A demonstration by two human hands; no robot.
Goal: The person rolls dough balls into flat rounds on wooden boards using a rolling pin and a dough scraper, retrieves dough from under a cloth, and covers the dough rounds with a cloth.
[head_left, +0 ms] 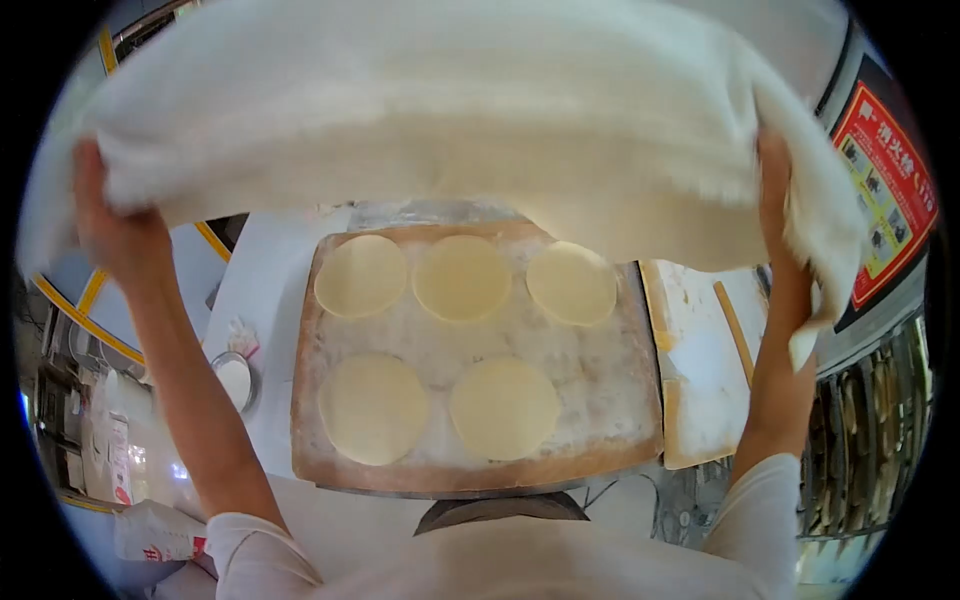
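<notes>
A large white cloth [430,130] is stretched wide between my raised hands. My left hand [120,230] grips its left side, fingers closed in the fabric. On the right, my right hand [775,190] holds the other side, its fingers partly covered by the folds. Below the cloth lies a floured wooden board [600,400]. Several flat round dough sheets rest on it, among them a dough round [375,408] at the near left and another dough round [503,407] beside it. The cloth hangs close to the far right dough round [572,284].
A metal bowl of white powder [235,380] stands left of the board on the white table [260,270]. To the right, a rolling pin [735,330] lies on a second floured surface [700,370]. A red sign [885,190] and a loaded rack [865,440] are farther right.
</notes>
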